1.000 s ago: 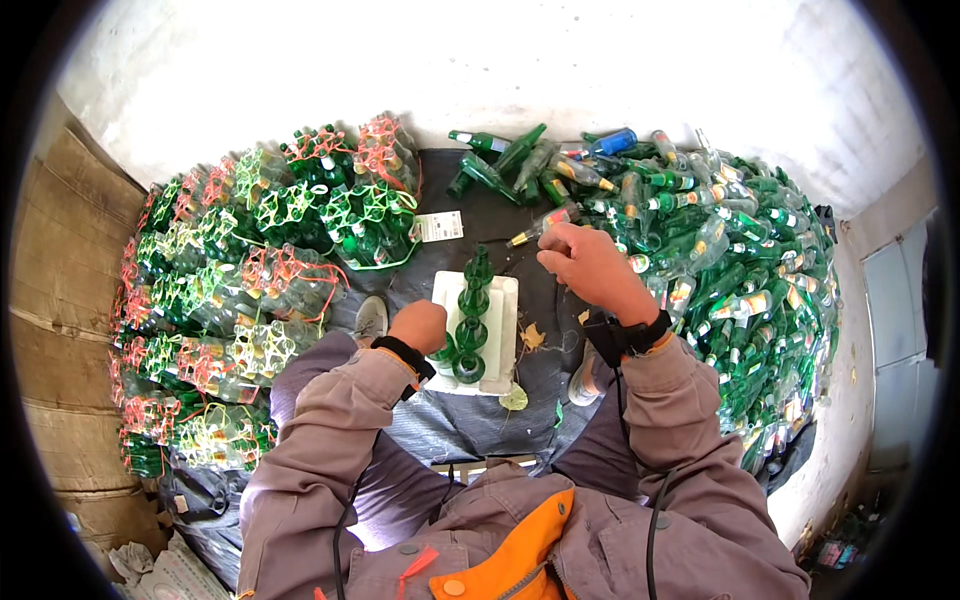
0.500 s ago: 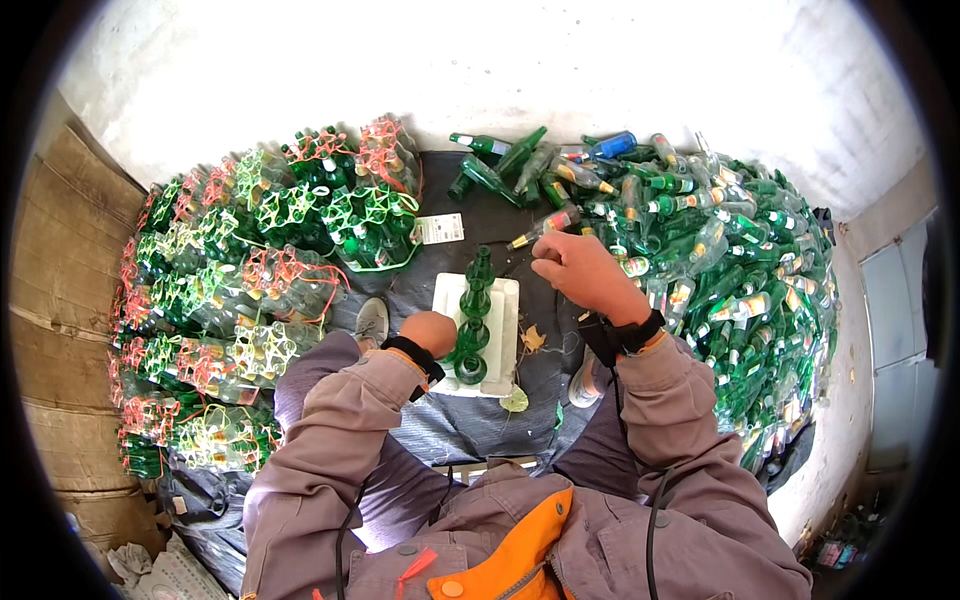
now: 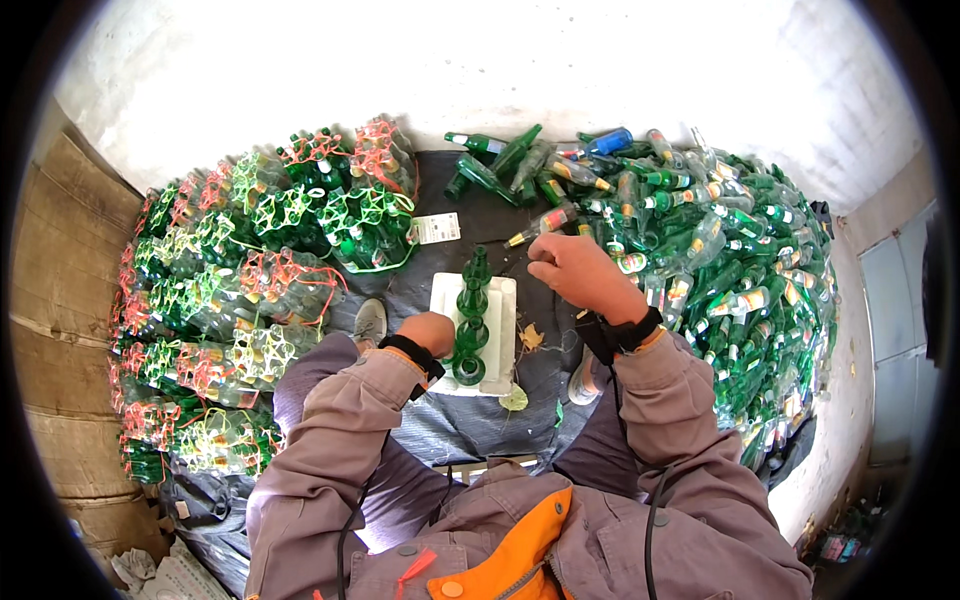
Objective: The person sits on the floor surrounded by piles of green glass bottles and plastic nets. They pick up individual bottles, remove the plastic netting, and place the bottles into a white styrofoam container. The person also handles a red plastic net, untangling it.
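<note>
Several green glass bottles (image 3: 470,333) stand close together in a row on a white foam slab (image 3: 500,350) in front of me. My left hand (image 3: 428,332) is curled closed right beside the nearer bottles; its fingertips and anything inside them are hidden. Raised to the right of the slab, my right hand (image 3: 585,272) is closed with its fingers bent inward. Whatever it may hold cannot be made out. Just beyond it a loose bottle (image 3: 545,222) with a label lies on the dark sheet (image 3: 440,270).
Bundles of bottles (image 3: 290,275) tied with red and green plastic strips stack up on the left. A large heap of loose bottles (image 3: 730,260) fills the right side. A white printed card (image 3: 437,228) and a dry leaf (image 3: 530,337) lie on the sheet. A white wall (image 3: 480,70) rises behind.
Both hands keep nearly the same places and stay closed. The whole view has shifted very slightly; the bottles on the slab have not visibly moved.
</note>
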`<state>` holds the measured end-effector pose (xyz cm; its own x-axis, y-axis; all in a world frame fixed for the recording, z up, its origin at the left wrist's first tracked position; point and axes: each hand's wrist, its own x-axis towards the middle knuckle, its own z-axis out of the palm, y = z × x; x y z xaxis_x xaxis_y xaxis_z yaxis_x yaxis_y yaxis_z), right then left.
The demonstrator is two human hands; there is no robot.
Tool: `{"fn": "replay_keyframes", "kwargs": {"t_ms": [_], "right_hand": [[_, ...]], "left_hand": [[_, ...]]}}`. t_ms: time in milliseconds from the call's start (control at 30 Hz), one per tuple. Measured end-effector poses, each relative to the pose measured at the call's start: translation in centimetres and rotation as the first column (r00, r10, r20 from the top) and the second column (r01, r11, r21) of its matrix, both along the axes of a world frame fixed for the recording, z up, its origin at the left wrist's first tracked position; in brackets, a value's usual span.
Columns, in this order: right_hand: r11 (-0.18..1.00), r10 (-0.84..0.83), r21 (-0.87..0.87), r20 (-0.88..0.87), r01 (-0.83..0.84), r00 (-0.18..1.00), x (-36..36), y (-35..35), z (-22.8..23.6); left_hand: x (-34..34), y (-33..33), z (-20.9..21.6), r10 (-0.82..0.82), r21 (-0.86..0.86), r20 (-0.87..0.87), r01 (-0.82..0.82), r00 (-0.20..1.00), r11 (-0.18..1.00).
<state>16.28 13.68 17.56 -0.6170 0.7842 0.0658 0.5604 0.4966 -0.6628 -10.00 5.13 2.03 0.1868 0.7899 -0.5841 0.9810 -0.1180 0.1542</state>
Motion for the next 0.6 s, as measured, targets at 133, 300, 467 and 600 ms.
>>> {"fn": "replay_keyframes", "kwargs": {"t_ms": [133, 300, 467, 600], "right_hand": [[1.000, 0.013, 0.008, 0.013, -0.013, 1.000, 0.2, 0.0, -0.3], [0.999, 0.041, 0.025, 0.071, -0.043, 0.997, 0.0, -0.2, -0.2], [0.996, 0.087, 0.013, 0.108, -0.089, 0.990, -0.3, -0.2, -0.4], [0.995, 0.089, 0.024, 0.116, -0.093, 0.989, -0.1, 0.0, -0.8]], "left_hand": [[-0.1, 0.2, 0.9, -0.004, -0.006, -0.035, 0.004, 0.999, 1.000], [-0.1, -0.1, 2.1, 0.010, 0.110, -0.040, -0.005, 0.999, 0.994], [-0.6, -0.2, 3.2, 0.008, 0.123, -0.042, -0.003, 0.999, 0.992], [-1.5, 0.4, 6.6, -0.010, 0.211, 0.089, -0.009, 0.996, 0.978]]}}
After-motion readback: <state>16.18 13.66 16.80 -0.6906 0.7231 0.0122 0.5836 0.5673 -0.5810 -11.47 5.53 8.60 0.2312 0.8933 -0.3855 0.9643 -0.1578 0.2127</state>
